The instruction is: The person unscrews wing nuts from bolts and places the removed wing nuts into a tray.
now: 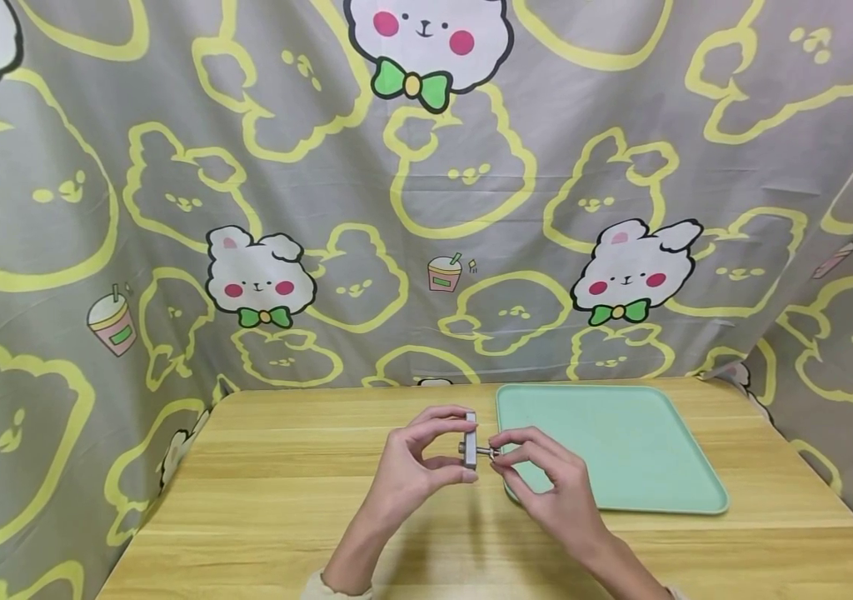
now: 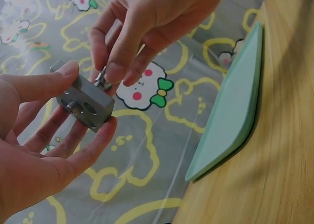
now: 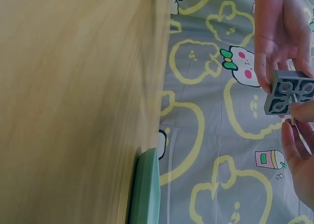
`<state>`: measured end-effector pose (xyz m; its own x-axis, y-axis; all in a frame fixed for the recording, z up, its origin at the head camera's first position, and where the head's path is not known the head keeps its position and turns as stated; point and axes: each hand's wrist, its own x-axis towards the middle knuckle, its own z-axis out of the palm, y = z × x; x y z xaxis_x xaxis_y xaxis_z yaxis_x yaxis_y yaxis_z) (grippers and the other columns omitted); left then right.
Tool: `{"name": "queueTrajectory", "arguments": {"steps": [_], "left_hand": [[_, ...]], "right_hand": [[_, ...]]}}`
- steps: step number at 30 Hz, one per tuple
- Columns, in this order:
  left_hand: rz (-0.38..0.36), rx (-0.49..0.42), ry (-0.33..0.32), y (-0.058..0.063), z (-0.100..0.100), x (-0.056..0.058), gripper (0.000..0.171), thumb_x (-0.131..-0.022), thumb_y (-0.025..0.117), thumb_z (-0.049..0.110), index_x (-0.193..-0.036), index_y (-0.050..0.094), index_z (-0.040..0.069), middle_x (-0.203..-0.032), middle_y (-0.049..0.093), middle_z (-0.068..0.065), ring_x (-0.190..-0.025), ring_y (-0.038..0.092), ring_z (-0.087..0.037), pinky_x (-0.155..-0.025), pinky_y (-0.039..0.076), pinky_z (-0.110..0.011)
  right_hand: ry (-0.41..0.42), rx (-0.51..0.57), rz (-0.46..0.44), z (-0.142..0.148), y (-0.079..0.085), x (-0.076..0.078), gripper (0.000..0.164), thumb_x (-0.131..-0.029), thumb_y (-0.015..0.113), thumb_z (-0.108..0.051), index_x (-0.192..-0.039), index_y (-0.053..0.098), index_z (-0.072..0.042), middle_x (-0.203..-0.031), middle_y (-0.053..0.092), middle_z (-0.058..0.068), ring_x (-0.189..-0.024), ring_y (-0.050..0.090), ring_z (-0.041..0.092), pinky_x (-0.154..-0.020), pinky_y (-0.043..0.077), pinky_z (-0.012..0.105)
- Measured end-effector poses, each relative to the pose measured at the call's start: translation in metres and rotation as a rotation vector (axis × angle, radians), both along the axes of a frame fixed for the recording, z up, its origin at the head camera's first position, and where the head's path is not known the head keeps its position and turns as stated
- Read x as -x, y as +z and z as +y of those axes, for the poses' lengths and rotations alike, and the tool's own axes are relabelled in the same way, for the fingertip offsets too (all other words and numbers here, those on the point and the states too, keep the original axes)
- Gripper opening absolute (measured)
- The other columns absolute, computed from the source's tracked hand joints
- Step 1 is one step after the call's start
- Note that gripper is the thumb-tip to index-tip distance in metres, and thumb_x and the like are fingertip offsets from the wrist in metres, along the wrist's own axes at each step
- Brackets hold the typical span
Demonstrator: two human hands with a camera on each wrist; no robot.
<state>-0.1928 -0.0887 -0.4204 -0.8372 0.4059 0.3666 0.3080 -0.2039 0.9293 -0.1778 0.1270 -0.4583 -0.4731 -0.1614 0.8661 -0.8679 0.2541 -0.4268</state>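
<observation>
Between the thumb and fingers of my left hand (image 1: pixel 410 462) is a small grey rectangular block (image 1: pixel 471 442), gripped by its edges above the table. Several round holes pierce the block (image 2: pixel 93 102), as the left wrist view shows. A metal bolt (image 1: pixel 482 451) passes through it, its head on the left side and its shank out to the right. My right hand (image 1: pixel 554 483) pinches the shank's far end, where a small shiny metal piece (image 2: pixel 101 80) shows, partly covered by fingertips. In the right wrist view, the block's (image 3: pixel 280 92) recessed face is visible.
A mint-green tray (image 1: pixel 621 450) lies on the wooden table (image 1: pixel 269 492), just beyond and right of my right hand. Behind the table hangs a grey patterned curtain (image 1: pixel 366 192), which also runs along both sides.
</observation>
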Motion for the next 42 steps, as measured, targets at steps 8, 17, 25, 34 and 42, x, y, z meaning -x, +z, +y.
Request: {"name": "queueTrajectory", "arguments": {"steps": [8, 17, 25, 34, 42], "left_hand": [[0.013, 0.014, 0.017, 0.001, 0.0, 0.0, 0.047, -0.076, 0.085, -0.011, -0.121, 0.072, -0.004, -0.138, 0.057, -0.017, -0.121, 0.061, -0.031, -0.088, 0.063, -0.046], [0.039, 0.055, 0.04, 0.0, 0.003, -0.002, 0.046, -0.075, 0.084, -0.012, -0.117, 0.074, 0.001, -0.136, 0.059, -0.013, -0.119, 0.062, -0.028, -0.086, 0.064, -0.044], [0.073, 0.133, 0.058, -0.002, 0.005, -0.003, 0.044, -0.077, 0.085, -0.008, -0.117, 0.076, 0.007, -0.136, 0.06, -0.007, -0.119, 0.061, -0.028, -0.086, 0.064, -0.042], [0.095, 0.138, 0.062, -0.002, 0.007, -0.004, 0.046, -0.076, 0.083, -0.013, -0.118, 0.075, 0.003, -0.135, 0.06, -0.01, -0.118, 0.062, -0.028, -0.087, 0.064, -0.043], [0.082, 0.135, 0.057, -0.003, 0.007, -0.003, 0.046, -0.076, 0.085, -0.011, -0.118, 0.075, 0.005, -0.136, 0.06, -0.008, -0.12, 0.062, -0.028, -0.087, 0.064, -0.043]], "right_hand": [[0.118, 0.063, -0.226, 0.002, 0.007, -0.004, 0.035, -0.079, 0.079, 0.018, -0.104, 0.071, -0.005, -0.113, 0.068, 0.016, -0.103, 0.068, 0.025, -0.093, 0.061, 0.03], [0.171, 0.251, -0.887, 0.008, 0.014, -0.005, 0.032, -0.1, 0.069, -0.014, -0.126, 0.064, 0.004, -0.121, 0.067, 0.02, -0.106, 0.072, 0.028, -0.088, 0.063, 0.041], [0.278, 0.295, -1.152, 0.014, 0.016, -0.003, 0.05, -0.099, 0.071, -0.018, -0.137, 0.055, 0.01, -0.122, 0.066, 0.027, -0.105, 0.072, 0.032, -0.093, 0.062, 0.043], [0.257, 0.287, -1.152, 0.015, 0.014, -0.002, 0.047, -0.095, 0.075, -0.013, -0.131, 0.059, 0.013, -0.115, 0.069, 0.029, -0.097, 0.074, 0.028, -0.087, 0.064, 0.039], [0.211, 0.237, -1.027, 0.013, 0.014, -0.004, 0.035, -0.093, 0.077, -0.011, -0.119, 0.065, 0.008, -0.109, 0.07, 0.029, -0.093, 0.075, 0.031, -0.082, 0.064, 0.051]]}}
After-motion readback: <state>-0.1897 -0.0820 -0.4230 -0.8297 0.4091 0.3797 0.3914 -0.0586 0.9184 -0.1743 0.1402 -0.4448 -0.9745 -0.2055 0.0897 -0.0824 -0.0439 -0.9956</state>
